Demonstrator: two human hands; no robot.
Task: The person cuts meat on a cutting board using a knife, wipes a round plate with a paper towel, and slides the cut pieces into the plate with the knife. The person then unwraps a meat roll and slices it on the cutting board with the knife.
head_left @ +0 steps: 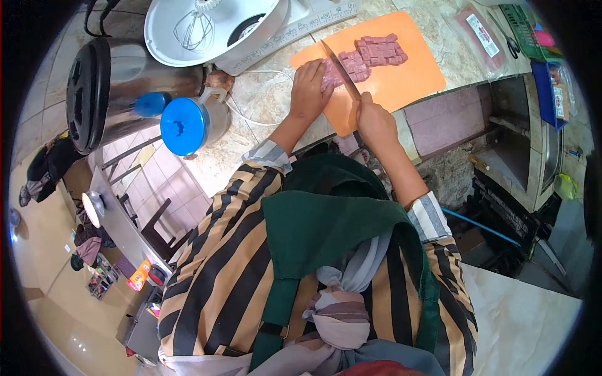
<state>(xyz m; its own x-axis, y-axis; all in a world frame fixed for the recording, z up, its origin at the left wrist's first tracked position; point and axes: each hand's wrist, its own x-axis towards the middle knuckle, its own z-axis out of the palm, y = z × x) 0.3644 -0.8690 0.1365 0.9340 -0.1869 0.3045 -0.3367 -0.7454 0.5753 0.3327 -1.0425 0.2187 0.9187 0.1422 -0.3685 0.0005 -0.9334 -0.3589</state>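
Note:
On an orange cutting board lies pink raw meat, scored or cut into small squares. One block of it is at the far right, and more sits by the blade. My right hand is wrapped round the handle of a knife, whose blade points up and left across the meat. My left hand presses its fingers on the meat's left end, just left of the blade. Part of the meat is hidden under those fingers.
A blue-lidded pitcher, a steel container with a black lid and a white basin with a whisk stand left. A white cord runs across the counter. Packaged meat, scissors and a green basket are right.

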